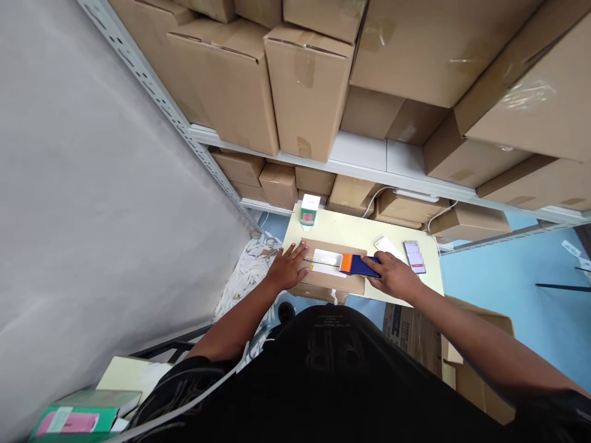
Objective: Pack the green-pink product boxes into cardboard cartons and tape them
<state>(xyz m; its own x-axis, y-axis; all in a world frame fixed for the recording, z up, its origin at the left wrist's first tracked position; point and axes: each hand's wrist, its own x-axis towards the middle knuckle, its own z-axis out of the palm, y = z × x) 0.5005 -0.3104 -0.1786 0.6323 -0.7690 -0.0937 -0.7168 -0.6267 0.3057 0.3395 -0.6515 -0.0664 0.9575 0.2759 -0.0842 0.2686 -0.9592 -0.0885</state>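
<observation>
A flat cardboard box [323, 283] lies on the pale yellow table, with a white panel [325, 257] on its top and a dark line running along the middle. My left hand [287, 268] rests on the box's left end, fingers spread and holding nothing. Over the right end, my right hand [390, 272] grips a dark-blue, flat object with an orange end [353, 264]. Its orange end points left and meets the white panel; its exact kind is unclear. My right fingertips lie along its top, and the thumb side is partly hidden.
A phone [414, 256] and a white card [388, 247] lie on the table [355, 227] to the right. A green-and-white box [309, 211] stands at its back left. Shelves of cartons [305, 92] rise behind. White strips [244, 271] litter the floor; an open carton [484, 363] stands right.
</observation>
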